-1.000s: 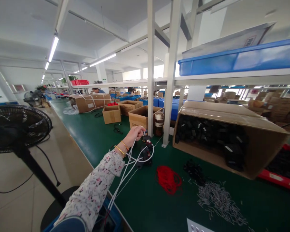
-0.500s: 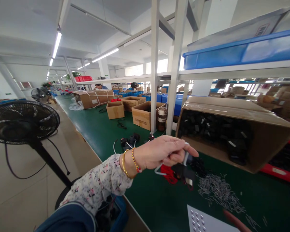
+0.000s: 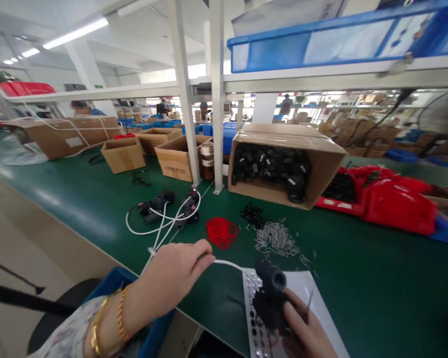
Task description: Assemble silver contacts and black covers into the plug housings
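My left hand (image 3: 175,273) pinches a white cable (image 3: 229,263) between thumb and fingers. That cable runs right to a black housing with a round tube-like end (image 3: 271,291). My right hand (image 3: 308,328) grips this housing from its right side, over a white sheet (image 3: 317,293) with rows of small round silver and dark pieces. A thin grey piece (image 3: 309,301) sticks up by the right fingers; its kind is unclear. Beyond my left hand lie similar black housings (image 3: 155,206) with white cables, the cables gathered near my wrist.
Red rings (image 3: 221,232), small black parts (image 3: 253,214) and many metal pins (image 3: 278,239) lie in piles on the green table. Behind stand a carton of black parts (image 3: 283,191), shelf posts (image 3: 218,99) and a brown bottle (image 3: 207,164). A blue bin (image 3: 160,333) sits below the edge.
The view has swung right. My left hand, with the black housing hanging near it, has come down and left; my right hand, barely visible before, now holds the housing above the sheet.
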Tool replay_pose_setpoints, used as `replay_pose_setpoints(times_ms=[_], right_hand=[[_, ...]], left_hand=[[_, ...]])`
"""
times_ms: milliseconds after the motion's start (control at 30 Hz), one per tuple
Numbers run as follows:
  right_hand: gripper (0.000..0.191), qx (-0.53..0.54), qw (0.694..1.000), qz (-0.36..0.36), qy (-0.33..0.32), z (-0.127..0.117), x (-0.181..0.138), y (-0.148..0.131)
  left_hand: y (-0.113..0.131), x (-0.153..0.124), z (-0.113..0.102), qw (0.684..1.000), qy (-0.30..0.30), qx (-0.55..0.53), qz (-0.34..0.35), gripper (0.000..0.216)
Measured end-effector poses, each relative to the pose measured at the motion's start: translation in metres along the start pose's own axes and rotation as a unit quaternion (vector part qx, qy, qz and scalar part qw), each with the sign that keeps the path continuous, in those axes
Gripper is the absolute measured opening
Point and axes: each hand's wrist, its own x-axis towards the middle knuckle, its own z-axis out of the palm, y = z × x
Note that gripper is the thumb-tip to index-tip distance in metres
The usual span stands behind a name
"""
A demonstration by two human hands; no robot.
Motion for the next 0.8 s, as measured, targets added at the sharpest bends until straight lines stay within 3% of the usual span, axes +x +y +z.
replay_pose_setpoints(times_ms=[67,100,200,267,333,400,500,600,800], right_hand=[[0.059,-0.043,0.999,-0.021,0.005,0.008,-0.001,-0.004],[0.057,-0.048,0.999,-0.004,0.0,0.011,-0.001,-0.004],[0.049,0.017,0.989,0.142,-0.029,0.016,0.003,0.001],[0.056,0.082,0.962,0.248,-0.08,0.019,0.006,0.009],[0.065,0.125,0.932,0.318,-0.121,0.021,0.01,0.018],[0.068,0.141,0.921,0.345,-0.117,0.023,0.011,0.026],[0.062,0.136,0.925,0.341,-0.095,0.024,0.011,0.034],[0.048,0.134,0.946,0.279,-0.099,0.023,0.009,0.038],[0.049,0.114,0.977,0.176,-0.041,0.016,0.01,0.032]], left_hand=[[-0.018,-0.006,0.024,0.996,0.017,0.083,-0.035,0.029],[-0.024,-0.009,0.039,0.996,0.035,0.084,-0.018,0.035],[-0.025,-0.015,0.082,0.983,0.074,0.04,0.166,0.067],[-0.017,-0.016,0.104,0.957,0.085,0.013,0.276,0.075],[-0.008,-0.016,0.118,0.95,0.093,-0.021,0.298,0.068],[-0.002,-0.014,0.124,0.959,0.088,-0.077,0.26,0.057],[0.0,-0.007,0.123,0.963,0.059,-0.18,0.192,0.047],[0.0,0.0,0.121,0.957,0.024,-0.25,0.148,0.047],[0.002,0.019,0.139,0.931,-0.022,-0.297,0.212,0.096]])
